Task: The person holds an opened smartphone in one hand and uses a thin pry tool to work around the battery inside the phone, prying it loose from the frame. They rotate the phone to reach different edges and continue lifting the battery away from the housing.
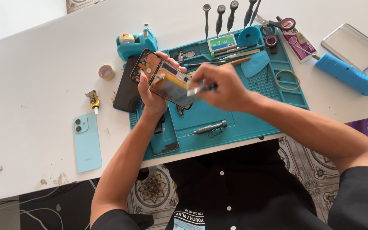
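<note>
My left hand (150,96) grips an opened phone (163,76), tilted above a blue work mat (235,123), with its circuit boards and battery showing. My right hand (221,87) pinches a thin metal tool (201,89) whose tip rests against the phone's battery area. The two hands nearly touch over the mat's left half.
A screwdriver (208,127) and a dark phone frame (163,138) lie on the mat. Light blue phone back (87,142), tape dispenser (136,42), tape roll (106,72), a black panel (126,91) on the white table. Screwdrivers (226,17), scissors (277,27), blue device (348,73) at the back.
</note>
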The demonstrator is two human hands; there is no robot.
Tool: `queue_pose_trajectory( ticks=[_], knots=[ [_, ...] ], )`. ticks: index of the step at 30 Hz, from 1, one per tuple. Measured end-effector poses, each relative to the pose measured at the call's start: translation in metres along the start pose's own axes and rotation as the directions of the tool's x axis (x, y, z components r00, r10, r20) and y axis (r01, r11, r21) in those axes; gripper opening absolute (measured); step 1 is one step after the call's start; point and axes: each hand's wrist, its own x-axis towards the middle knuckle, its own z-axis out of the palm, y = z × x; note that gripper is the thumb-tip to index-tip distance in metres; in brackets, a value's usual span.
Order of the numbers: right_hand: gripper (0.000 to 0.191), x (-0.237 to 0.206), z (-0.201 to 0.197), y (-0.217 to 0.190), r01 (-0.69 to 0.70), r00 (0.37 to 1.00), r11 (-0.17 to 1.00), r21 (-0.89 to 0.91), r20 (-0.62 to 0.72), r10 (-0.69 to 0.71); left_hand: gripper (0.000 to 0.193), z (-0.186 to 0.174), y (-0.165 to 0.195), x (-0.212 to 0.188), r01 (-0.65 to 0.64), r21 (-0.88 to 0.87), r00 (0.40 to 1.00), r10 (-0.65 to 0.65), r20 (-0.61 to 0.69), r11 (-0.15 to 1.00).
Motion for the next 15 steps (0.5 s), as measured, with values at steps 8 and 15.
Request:
queue_pose_trajectory(
  ticks=[8,15],
  knots=[
    [0.009,0.0071,0.0007,0.0095,-0.139,0.99,0.986,0.092,0.016,0.138,0.073,0.0023,0.0024,-0.0008,0.003,0.085,1.0,-0.005,0.028,0.996],
    [0.019,0.0072,0.0014,0.0023,-0.201,0.98,0.977,0.073,0.004,0.201,0.073,0.0037,0.0027,0.0,-0.016,0.104,0.999,0.012,0.035,0.994]
  ],
)
